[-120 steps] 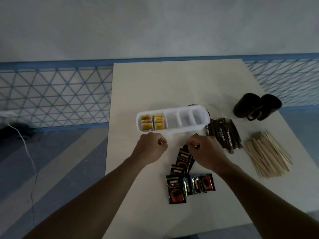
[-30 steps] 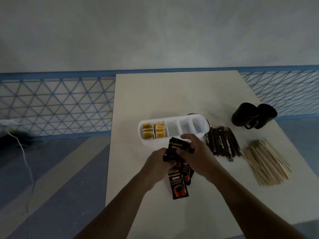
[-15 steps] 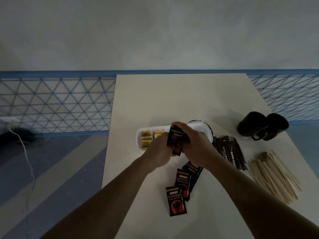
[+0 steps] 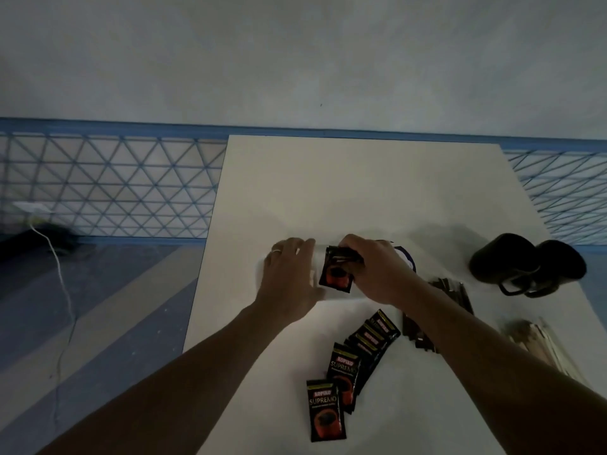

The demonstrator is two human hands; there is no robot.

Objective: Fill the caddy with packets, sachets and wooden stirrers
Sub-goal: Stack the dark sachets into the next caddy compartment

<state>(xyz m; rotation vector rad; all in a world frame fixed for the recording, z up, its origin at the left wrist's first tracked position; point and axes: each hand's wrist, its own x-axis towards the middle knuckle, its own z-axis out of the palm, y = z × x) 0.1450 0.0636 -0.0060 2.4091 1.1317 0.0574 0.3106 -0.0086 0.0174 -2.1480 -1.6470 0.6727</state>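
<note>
Over the middle of the white caddy, the right hand grips black-and-red coffee packets with curled fingers. On the caddy's left end rests the left hand, fingers nearly straight, holding nothing. The hands hide the caddy's contents.

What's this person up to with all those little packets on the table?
A person is stocking a white caddy. The right hand grips a few coffee packets over it, while the left hand rests on its other end. Loose packets lie on the table nearer the person. Dark sachets, stirrers and two mugs sit to the right.
</note>
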